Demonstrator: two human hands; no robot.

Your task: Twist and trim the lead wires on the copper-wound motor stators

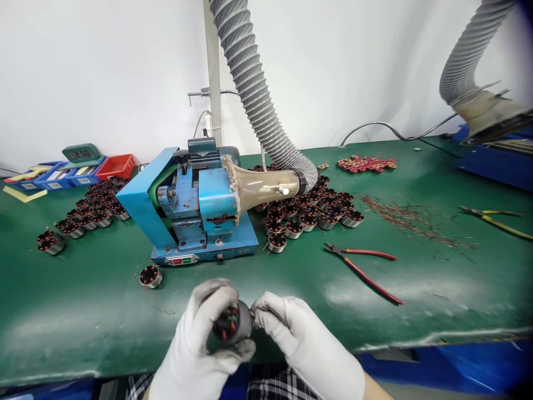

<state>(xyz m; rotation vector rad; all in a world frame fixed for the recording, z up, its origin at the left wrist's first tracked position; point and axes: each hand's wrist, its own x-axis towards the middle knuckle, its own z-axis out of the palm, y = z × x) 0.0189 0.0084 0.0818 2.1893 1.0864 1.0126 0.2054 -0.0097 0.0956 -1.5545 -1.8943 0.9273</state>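
Observation:
My left hand (pixel 200 344), in a white glove, is wrapped around a small round motor stator (pixel 231 324) with copper windings, held over the table's front edge. My right hand (pixel 291 333), also gloved, pinches at the stator's right side, where its thin wires come out. Just ahead stands a blue bench machine (pixel 195 208) with a funnel nozzle (pixel 262 186) on a grey ribbed hose (pixel 258 94). A single stator (pixel 150 276) lies in front of the machine.
Several stators (pixel 310 214) sit right of the machine and several more stators (pixel 89 214) left of it. Red-handled pliers (pixel 362 268) lie on the green table (pixel 437 278), yellow-handled cutters (pixel 495 218) at far right, wire scraps (pixel 408 219) between. Coloured bins (pixel 83 169) stand at back left.

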